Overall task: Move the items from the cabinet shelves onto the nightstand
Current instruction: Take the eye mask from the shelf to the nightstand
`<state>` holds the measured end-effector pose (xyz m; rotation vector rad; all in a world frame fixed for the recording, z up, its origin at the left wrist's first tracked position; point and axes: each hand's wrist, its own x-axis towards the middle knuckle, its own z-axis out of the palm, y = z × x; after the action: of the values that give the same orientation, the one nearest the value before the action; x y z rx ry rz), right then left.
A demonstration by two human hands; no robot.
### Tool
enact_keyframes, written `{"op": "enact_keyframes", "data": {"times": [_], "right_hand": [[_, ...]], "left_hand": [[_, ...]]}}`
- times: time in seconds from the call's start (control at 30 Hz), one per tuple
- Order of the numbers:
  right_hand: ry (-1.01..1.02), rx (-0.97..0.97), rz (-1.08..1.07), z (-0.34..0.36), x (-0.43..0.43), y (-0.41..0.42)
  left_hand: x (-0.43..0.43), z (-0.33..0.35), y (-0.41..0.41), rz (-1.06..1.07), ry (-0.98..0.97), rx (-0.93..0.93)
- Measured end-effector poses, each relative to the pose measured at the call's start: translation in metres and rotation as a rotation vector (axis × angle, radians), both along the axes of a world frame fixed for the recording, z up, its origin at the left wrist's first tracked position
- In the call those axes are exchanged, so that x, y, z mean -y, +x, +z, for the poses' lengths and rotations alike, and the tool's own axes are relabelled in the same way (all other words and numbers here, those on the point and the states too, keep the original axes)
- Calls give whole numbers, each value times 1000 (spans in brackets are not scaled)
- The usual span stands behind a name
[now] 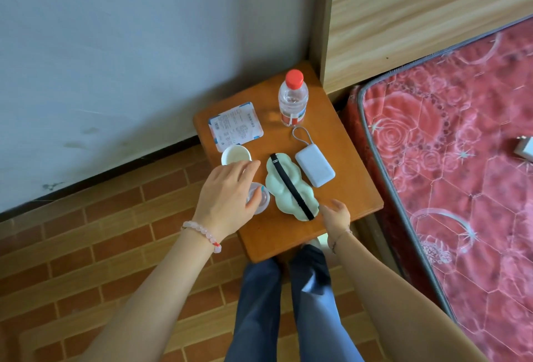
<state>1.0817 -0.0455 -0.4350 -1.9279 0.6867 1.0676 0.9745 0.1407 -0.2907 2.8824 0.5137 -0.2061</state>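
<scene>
An orange-brown wooden nightstand (340,136) carries a water bottle with a red cap (292,99), a flat white packet (235,126), a white cup (236,155), a pale green sleep mask with a black strap (288,187), and a white power bank (314,166) with a looped cord. My left hand (227,197) grips a small clear round container (261,198) at the stand's left edge, beside the mask. My right hand (336,216) rests at the mask's near end, its fingers loosely curled; a grip on the strap cannot be made out. No cabinet is visible.
A bed with a red floral mattress (461,160) and a wooden headboard (418,15) stands right of the nightstand. A grey wall (129,59) rises behind. Brick-pattern flooring (101,246) lies to the left. My legs in blue trousers stand at the nightstand's near edge.
</scene>
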Motion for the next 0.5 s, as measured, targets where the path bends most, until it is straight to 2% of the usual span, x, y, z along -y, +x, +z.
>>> {"op": "enact_keyframes", "data": {"times": [0.13, 0.23, 0.33, 0.5], "right_hand": [[43, 48, 55, 25, 7, 10], [127, 144, 223, 58, 3, 17], [179, 280, 389, 96, -1, 24], [228, 547, 535, 159, 2, 29]], "left_hand": [[7, 21, -1, 28, 29, 7], [13, 40, -1, 50, 74, 48], [22, 62, -3, 75, 104, 69], [31, 101, -11, 101, 197, 107]]}}
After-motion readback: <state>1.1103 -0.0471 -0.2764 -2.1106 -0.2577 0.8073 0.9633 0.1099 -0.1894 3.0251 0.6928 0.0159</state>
